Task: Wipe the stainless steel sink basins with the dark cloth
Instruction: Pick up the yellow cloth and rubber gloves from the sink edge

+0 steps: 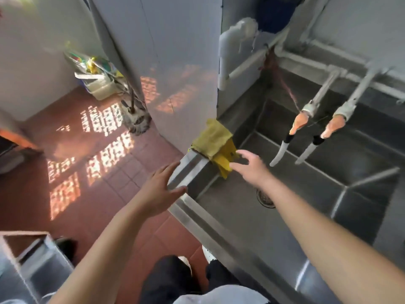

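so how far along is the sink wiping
Nothing looks wiped yet, and no dark cloth is in view. In hand: the open right hand reaches toward the yellow cloth draped over the stainless steel sink corner; the open left hand hovers by the rim. Left: grip a cloth and wipe both basins.

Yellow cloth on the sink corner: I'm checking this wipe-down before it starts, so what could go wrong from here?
The only cloth in view is the yellow cloth, not a dark one, so the right hand may take the wrong cloth. It is draped over the sink rim and could slide into the basin. The faucet spouts hang low enough to bump.
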Available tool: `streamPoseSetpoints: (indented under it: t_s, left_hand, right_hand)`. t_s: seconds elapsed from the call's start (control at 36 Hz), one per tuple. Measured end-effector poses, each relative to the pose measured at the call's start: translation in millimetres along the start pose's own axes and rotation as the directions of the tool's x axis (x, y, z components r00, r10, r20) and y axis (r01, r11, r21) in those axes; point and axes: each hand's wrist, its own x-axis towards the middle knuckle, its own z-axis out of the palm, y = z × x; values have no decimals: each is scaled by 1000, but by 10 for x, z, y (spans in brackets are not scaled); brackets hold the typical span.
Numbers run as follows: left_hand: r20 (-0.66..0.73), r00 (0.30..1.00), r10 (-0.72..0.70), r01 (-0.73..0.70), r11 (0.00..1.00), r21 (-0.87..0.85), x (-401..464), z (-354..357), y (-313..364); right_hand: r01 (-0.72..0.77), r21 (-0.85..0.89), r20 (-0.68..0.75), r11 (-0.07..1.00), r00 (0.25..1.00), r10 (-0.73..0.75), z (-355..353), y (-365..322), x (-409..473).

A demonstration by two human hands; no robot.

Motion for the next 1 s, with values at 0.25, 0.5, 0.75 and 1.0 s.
streamPoseSetpoints:
  t_s: [0.25, 0.5, 0.75, 1.0]
  left_hand:
    - [192, 972, 134, -168, 971, 172, 1621, -304, 30]
    - [390, 815, 429, -552, 780, 295, 2478, -187, 200]
    - [509, 658, 554, -719, 663, 209, 2616, -255, 28]
    - [199, 690, 696, -707, 707, -24, 2696, -731, 401]
  right_hand:
    - [-301, 425, -181, 854, 896, 406, 383, -123, 1059]
    - [-411, 586, -247, 699, 731, 636, 680, -280, 1490]
    - [-448, 446, -415, 775, 664, 622, 865, -396, 1496]
    - [-49, 443, -511, 895, 807, 297, 740, -820, 1120]
